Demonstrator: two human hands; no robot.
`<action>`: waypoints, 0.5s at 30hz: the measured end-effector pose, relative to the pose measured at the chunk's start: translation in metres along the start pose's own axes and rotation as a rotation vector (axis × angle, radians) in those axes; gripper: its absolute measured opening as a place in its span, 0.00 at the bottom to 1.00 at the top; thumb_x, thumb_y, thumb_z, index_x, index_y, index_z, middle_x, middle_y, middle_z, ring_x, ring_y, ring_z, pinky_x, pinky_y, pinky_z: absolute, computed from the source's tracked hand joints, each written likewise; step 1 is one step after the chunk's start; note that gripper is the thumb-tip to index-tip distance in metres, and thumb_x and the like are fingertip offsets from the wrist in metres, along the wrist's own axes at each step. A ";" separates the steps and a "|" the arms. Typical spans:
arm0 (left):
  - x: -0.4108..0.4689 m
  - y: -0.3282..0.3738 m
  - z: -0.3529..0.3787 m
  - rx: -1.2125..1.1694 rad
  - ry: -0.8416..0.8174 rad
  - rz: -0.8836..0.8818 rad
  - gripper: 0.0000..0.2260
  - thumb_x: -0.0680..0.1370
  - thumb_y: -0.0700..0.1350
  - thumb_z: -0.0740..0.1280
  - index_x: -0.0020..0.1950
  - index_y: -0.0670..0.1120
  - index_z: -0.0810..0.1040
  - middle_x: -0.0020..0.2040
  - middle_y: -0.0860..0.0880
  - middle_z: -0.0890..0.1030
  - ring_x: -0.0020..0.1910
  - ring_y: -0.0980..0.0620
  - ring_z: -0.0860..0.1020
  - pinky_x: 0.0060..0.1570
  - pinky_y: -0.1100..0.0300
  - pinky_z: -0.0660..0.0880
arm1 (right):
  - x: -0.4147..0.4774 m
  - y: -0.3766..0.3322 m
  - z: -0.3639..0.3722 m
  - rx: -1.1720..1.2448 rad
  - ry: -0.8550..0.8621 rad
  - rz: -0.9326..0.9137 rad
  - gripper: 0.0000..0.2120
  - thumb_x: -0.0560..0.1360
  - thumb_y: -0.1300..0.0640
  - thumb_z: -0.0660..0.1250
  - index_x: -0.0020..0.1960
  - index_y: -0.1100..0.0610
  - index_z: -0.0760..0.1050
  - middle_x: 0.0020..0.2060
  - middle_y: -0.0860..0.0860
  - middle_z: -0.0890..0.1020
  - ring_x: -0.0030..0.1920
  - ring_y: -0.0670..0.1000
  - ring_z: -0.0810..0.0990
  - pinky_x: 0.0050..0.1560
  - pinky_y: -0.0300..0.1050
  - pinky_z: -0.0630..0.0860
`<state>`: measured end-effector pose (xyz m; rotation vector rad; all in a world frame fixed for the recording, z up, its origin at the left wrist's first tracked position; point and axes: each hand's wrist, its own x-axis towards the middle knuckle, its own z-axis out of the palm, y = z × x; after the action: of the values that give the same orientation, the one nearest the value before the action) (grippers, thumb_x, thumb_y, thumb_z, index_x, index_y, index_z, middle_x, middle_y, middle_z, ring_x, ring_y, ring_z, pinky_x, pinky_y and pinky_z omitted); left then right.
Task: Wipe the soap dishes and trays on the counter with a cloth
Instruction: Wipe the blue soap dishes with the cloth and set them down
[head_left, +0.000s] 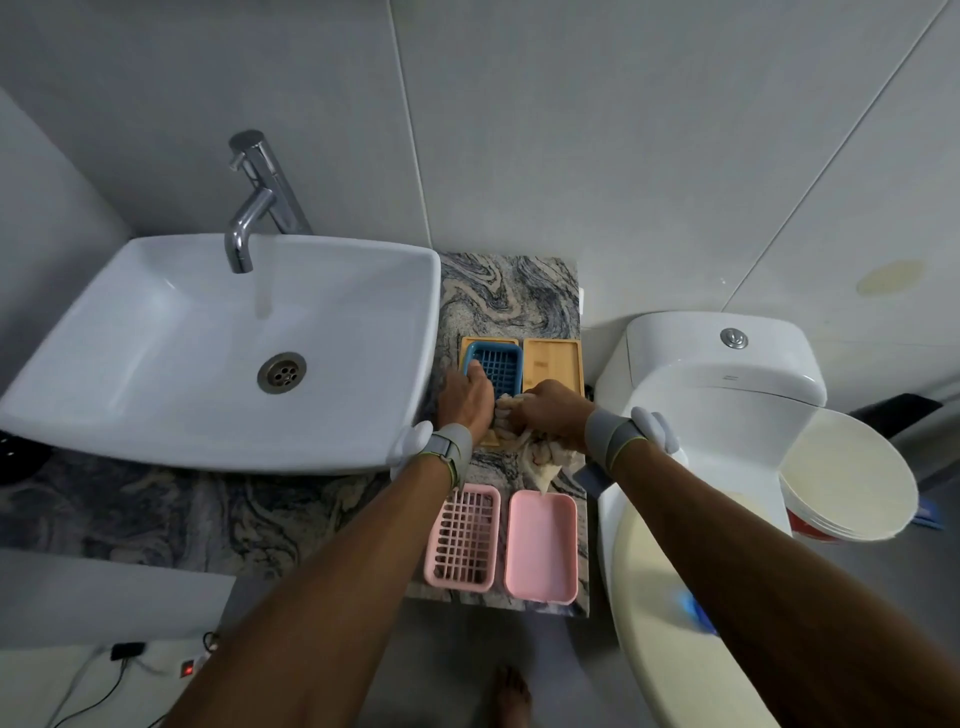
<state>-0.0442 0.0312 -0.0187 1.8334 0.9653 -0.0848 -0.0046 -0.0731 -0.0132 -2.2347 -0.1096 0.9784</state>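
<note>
On the marbled counter (509, 296) a blue grid soap dish (496, 366) lies on a wooden tray (488, 439). My left hand (465, 397) grips the blue dish at its near left edge. My right hand (550, 413) is closed on a crumpled cream cloth (540, 460) pressed at the dish's near end; part of the cloth hangs toward me. A second wooden tray (553, 364) lies to the right. Nearer to me sit a pink grid soap dish (462, 538) and a pink tray (542, 545).
A white basin (156, 332) with a chrome tap (254, 197) fills the counter's left. A white toilet (727, 384) stands close on the right, with a white bucket (852, 478) beside it. A power strip and cables lie on the floor at lower left.
</note>
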 end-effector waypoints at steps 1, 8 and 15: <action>-0.003 0.000 0.001 0.013 -0.002 0.008 0.23 0.83 0.52 0.50 0.73 0.40 0.65 0.72 0.39 0.69 0.69 0.39 0.69 0.65 0.52 0.66 | -0.003 0.001 0.000 -0.003 0.008 0.001 0.19 0.71 0.59 0.68 0.58 0.68 0.76 0.49 0.60 0.80 0.46 0.55 0.77 0.53 0.51 0.78; -0.023 0.005 -0.004 0.122 -0.007 0.082 0.22 0.84 0.51 0.52 0.70 0.37 0.67 0.70 0.39 0.72 0.66 0.40 0.72 0.60 0.54 0.68 | -0.032 0.007 -0.002 0.035 0.034 0.023 0.17 0.74 0.57 0.65 0.57 0.68 0.77 0.43 0.57 0.77 0.42 0.54 0.75 0.39 0.45 0.73; -0.048 -0.006 -0.015 0.175 -0.085 0.139 0.21 0.84 0.51 0.50 0.71 0.39 0.66 0.73 0.40 0.68 0.69 0.41 0.69 0.61 0.53 0.66 | -0.070 0.011 0.010 0.057 0.132 0.050 0.18 0.76 0.53 0.64 0.57 0.67 0.76 0.44 0.57 0.78 0.42 0.54 0.76 0.43 0.46 0.75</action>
<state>-0.0859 0.0162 0.0067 2.0354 0.7891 -0.1640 -0.0634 -0.0995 0.0188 -2.2523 0.0324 0.8460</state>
